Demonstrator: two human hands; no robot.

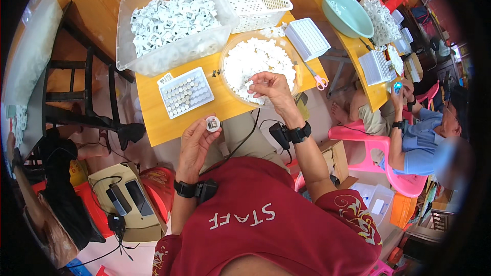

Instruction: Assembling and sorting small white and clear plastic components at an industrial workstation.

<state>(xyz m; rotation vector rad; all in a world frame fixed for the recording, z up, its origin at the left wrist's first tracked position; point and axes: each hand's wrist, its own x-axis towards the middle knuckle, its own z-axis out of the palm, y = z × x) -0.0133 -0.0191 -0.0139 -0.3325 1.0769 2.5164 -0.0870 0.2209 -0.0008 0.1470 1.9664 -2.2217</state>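
Observation:
My left hand [192,142] is closed in a pinch around a small round white casing [213,124], its open face showing dark and metallic parts inside. My right hand [276,92] reaches over a clear round basin [222,74] heaped with small white pieces [253,61]. Its thumb and fingertips are pressed together; what lies between them is too small to make out. Just beyond my left hand, a shallow white tray [196,106] holds rows of small silvery discs [179,99] on the yellow table [153,125].
A big clear bin [125,53] of white ring-like parts and a white perforated basket [266,18] stand behind. Pink scissors [320,82] lie beside a stack of white trays [308,41]. At right, a person in blue [422,143] works at another table.

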